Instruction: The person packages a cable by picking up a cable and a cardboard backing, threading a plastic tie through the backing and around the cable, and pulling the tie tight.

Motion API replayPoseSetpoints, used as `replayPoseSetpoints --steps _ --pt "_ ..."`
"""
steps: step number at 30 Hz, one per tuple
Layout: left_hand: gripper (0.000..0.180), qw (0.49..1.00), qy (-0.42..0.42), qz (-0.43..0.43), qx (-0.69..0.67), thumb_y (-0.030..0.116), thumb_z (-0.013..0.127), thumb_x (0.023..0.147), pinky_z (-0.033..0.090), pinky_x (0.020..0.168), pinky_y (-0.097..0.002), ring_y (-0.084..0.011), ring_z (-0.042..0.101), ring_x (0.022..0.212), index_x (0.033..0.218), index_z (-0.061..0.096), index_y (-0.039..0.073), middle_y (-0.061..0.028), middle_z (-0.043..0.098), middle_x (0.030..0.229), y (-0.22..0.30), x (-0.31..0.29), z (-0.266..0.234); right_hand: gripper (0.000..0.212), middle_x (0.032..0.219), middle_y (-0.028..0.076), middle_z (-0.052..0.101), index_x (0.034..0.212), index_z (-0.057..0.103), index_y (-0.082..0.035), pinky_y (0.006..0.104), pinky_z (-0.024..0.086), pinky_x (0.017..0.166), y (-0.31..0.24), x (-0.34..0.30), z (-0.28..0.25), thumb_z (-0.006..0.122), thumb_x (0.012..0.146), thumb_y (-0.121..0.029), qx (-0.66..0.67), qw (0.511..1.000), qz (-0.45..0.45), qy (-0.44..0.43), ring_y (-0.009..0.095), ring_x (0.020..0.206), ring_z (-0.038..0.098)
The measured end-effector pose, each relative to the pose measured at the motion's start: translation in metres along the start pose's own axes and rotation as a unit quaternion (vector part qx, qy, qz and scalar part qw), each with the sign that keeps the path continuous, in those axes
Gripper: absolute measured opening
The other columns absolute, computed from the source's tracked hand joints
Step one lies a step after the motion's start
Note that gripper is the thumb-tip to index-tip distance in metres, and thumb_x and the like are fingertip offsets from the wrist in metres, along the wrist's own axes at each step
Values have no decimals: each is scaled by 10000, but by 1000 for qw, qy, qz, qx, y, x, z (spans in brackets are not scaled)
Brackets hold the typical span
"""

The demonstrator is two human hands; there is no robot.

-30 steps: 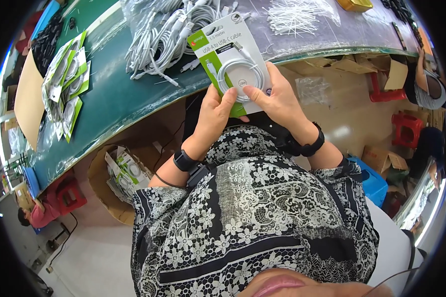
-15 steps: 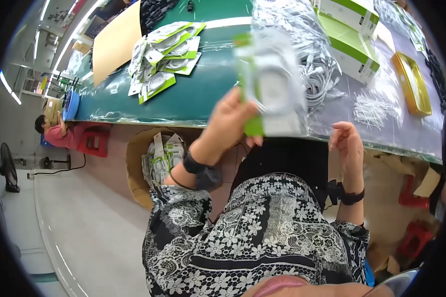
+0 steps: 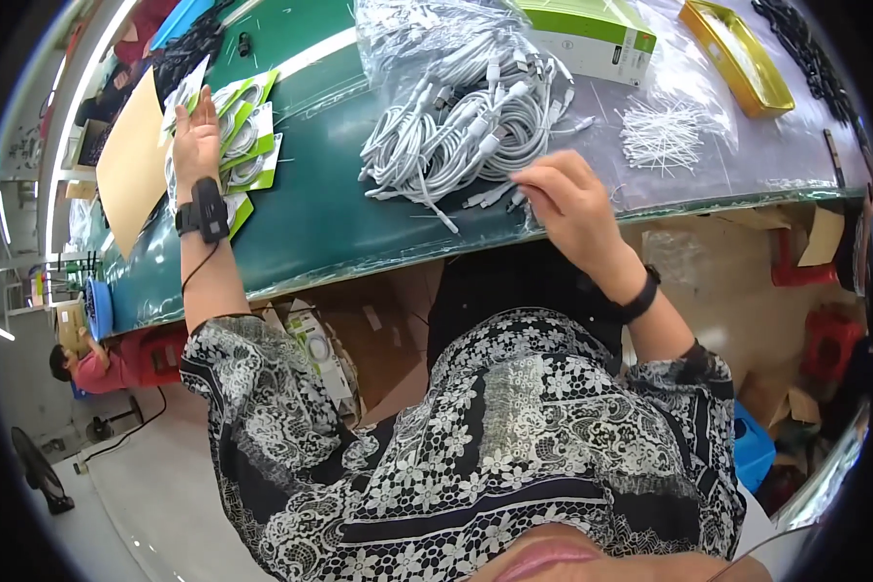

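My left hand [image 3: 197,141] reaches over the left edge of a pile of flat cable packages [image 3: 252,150], white and green with a coiled cable in each. Its fingers are stretched out, and it grips no package. At the near table edge, my right hand [image 3: 570,209] hovers by a heap of light grey cables [image 3: 485,126]. The fingers of that hand are bent and drawn together with the thumb. Whatever lies between their tips, if anything, is hidden. The cables spill partly out of a clear plastic bag [image 3: 398,48].
A tan cardboard sheet [image 3: 131,165] lies left of the pile. Toward the right are a green-white box [image 3: 592,44], scattered white ties [image 3: 662,136] and a yellow tray [image 3: 742,63]. Below the table stands a carton with packages [image 3: 320,354]. A person in pink [image 3: 97,367] sits at far left.
My left hand has carried a cable package left to the pile and let go of it. My right hand has moved up and left to the grey cables. The view has shifted.
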State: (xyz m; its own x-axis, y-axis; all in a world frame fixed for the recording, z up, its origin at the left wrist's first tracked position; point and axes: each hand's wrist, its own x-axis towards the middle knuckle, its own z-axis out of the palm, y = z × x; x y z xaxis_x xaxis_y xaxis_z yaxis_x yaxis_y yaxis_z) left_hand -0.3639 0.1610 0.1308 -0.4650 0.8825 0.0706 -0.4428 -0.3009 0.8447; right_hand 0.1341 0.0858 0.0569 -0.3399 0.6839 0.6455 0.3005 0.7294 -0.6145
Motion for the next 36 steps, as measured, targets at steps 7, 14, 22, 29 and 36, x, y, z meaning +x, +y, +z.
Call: replayPoseSetpoints --steps 7,14,22,29,36 --pt "281 985 -132 -95 61 207 544 945 509 857 -380 -291 588 1022 1125 537 -9 -154 587 1140 -57 -56 50 273 1054 2 575 1011 647 -109 333 396 840 -20 33 32 688 742 -123 -163 969 -166 -86 211 1001 506" --pt "189 730 -323 114 591 196 639 877 466 710 -272 -147 595 824 927 652 14 -34 642 926 -107 -133 97 290 1119 -3 561 1032 641 -113 352 345 908 -10 33 40 680 747 -146 -150 973 -129 -115 203 1057 482" --pt "189 845 -219 -63 484 152 683 809 459 686 -302 -176 571 763 949 650 30 -58 614 831 -67 -162 130 266 1005 45 606 1099 619 -76 292 441 769 -19 26 16 643 847 -160 30 996 -82 -35 191 874 561" --pt "190 638 -340 414 554 77 691 778 432 620 -262 -187 548 674 963 651 58 -67 554 797 -90 -239 189 349 1000 53 620 1222 504 -10 202 451 618 -35 35 -5 520 965 -247 541 782 300 -70 74 703 533" --pt "214 793 -415 200 399 125 603 877 416 560 -261 -137 515 632 1082 628 67 -49 548 798 -132 -283 193 418 927 20 577 1288 437 11 210 433 613 -27 15 -31 448 996 -288 648 724 238 10 73 690 512"
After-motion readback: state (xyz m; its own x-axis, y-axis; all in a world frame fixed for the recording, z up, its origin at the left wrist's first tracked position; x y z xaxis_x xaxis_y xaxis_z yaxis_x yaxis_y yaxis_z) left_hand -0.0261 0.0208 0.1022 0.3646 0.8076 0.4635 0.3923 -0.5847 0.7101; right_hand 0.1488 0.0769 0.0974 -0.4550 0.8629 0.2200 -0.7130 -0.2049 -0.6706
